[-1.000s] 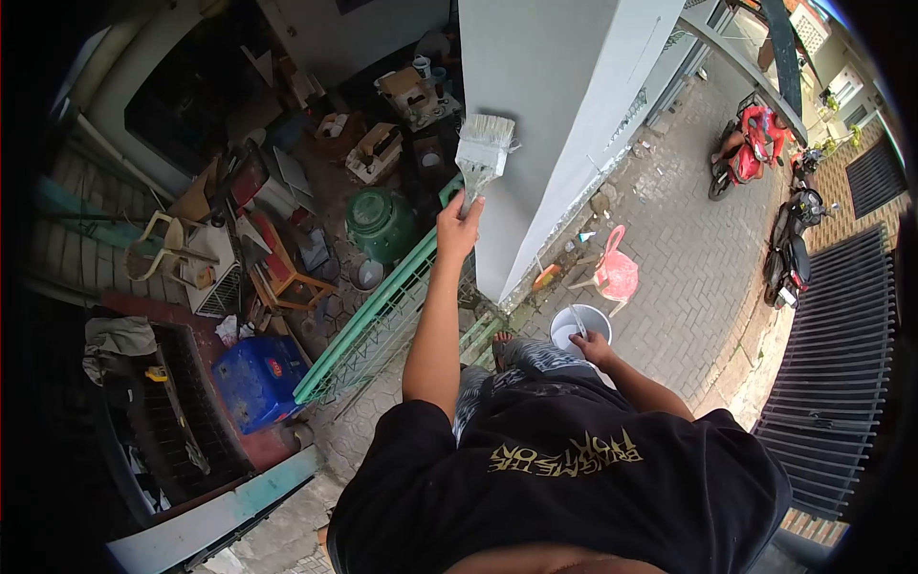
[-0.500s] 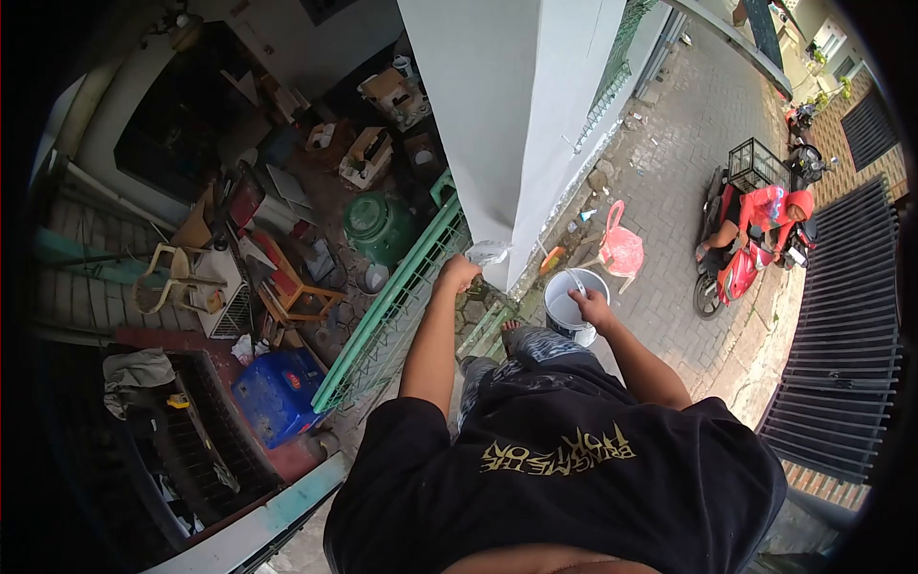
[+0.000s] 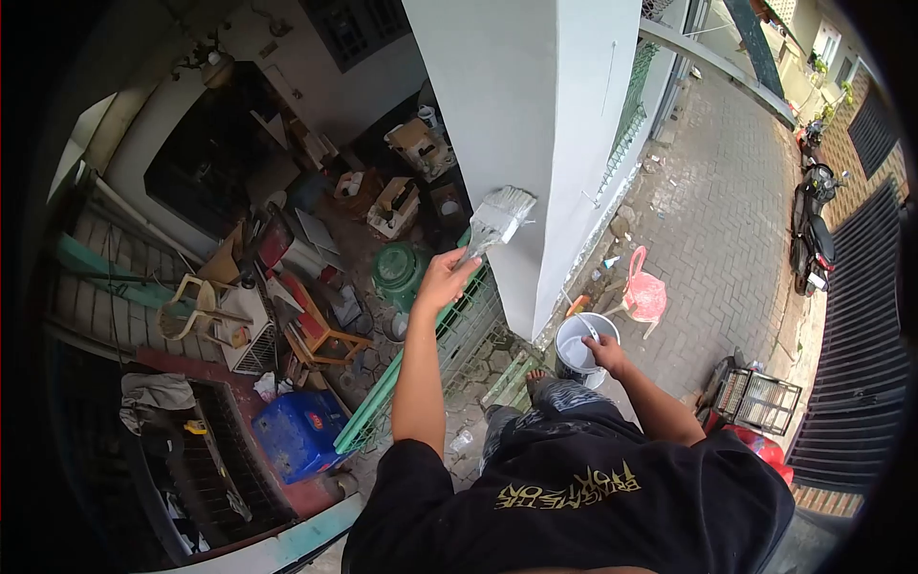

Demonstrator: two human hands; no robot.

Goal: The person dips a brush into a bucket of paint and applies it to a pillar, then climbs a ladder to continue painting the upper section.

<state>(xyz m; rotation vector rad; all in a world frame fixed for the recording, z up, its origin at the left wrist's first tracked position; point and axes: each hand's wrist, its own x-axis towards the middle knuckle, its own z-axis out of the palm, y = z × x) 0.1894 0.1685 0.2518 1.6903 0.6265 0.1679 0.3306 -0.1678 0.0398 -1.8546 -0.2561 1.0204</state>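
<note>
My left hand (image 3: pixel 446 283) is closed around the handle of a wide paintbrush (image 3: pixel 499 218) smeared with white paint. Its bristles point up against or just in front of the pale pillar (image 3: pixel 497 105); actual contact is hard to tell. Lower down on the right, my right hand (image 3: pixel 602 352) grips a white paint bucket (image 3: pixel 609 331) at its rim side, where a pale strip, perhaps the bucket's handle, runs into the fingers. Whitish paint lies inside the bucket.
A green metal fence (image 3: pixel 382 387) stands left of the pillar. Beyond it are a blue box (image 3: pixel 298 435), a green drum (image 3: pixel 400 273) and chairs. A pink chair (image 3: pixel 646 297) stands in the paved alley. A motorbike rider (image 3: pixel 760 450) is at lower right; another motorbike (image 3: pixel 813 234) is parked.
My left hand has raised the brush from low on the pillar, its bristles now pointing up. The bucket stays in my right hand. The motorbike rider has moved down the alley towards me.
</note>
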